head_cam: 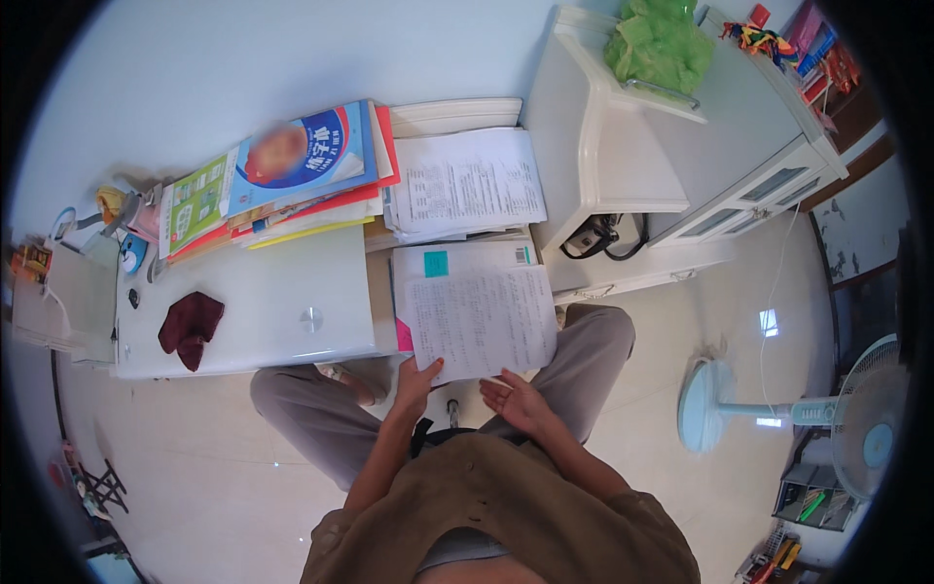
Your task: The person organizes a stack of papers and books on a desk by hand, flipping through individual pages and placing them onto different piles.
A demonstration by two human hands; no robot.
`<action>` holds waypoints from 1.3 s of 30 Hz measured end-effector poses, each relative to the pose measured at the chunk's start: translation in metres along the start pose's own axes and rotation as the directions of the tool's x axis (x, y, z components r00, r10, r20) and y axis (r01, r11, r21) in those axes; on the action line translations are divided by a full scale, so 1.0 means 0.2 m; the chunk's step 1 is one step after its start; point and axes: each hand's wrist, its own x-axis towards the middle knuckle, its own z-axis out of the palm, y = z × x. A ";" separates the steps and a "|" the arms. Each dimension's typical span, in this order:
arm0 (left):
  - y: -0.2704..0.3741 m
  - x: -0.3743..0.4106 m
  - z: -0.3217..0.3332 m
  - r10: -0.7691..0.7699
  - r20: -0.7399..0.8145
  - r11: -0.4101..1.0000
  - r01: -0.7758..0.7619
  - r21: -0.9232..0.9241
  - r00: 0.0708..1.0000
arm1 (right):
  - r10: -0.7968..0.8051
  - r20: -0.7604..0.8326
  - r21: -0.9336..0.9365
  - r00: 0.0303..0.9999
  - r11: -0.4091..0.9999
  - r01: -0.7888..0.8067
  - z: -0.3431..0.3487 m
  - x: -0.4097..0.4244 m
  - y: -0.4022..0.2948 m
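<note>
My left hand (418, 385) pinches the near left corner of a sheet of paper (485, 321) covered in writing, thumb on top. Just off the sheet's near edge, my right hand (516, 401) is held with its fingers apart and nothing in it. The sheet overlaps a white document or booklet (474, 255) bearing a teal square and a printed code. Beyond that lies a stack of printed papers (471, 182). To the left, folders and booklets (299, 175) are piled up, a blue cover on top.
A dark red cloth (191, 328) lies on the white desk (292, 292). Right of the papers stands a white cabinet (620, 146) with a black-strapped bag or case (595, 235) in its niche and a green plastic bag (657, 47) on top. A pedestal fan (751, 411) is at right.
</note>
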 end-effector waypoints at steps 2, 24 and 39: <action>-0.01 0.01 0.00 0.039 0.017 0.998 -0.038 -0.051 0.999 | -0.087 0.009 0.177 0.996 0.981 0.084 0.00 0.03 -0.03; 0.57 0.52 0.30 0.459 -0.137 0.865 -0.407 0.293 0.878 | -0.719 -0.083 -0.127 0.691 0.695 0.708 0.73 0.42 -0.78; 0.36 0.38 0.14 0.810 -0.085 0.342 -0.350 0.872 0.580 | -0.658 -0.085 -0.243 0.748 0.742 0.625 0.89 0.84 -1.21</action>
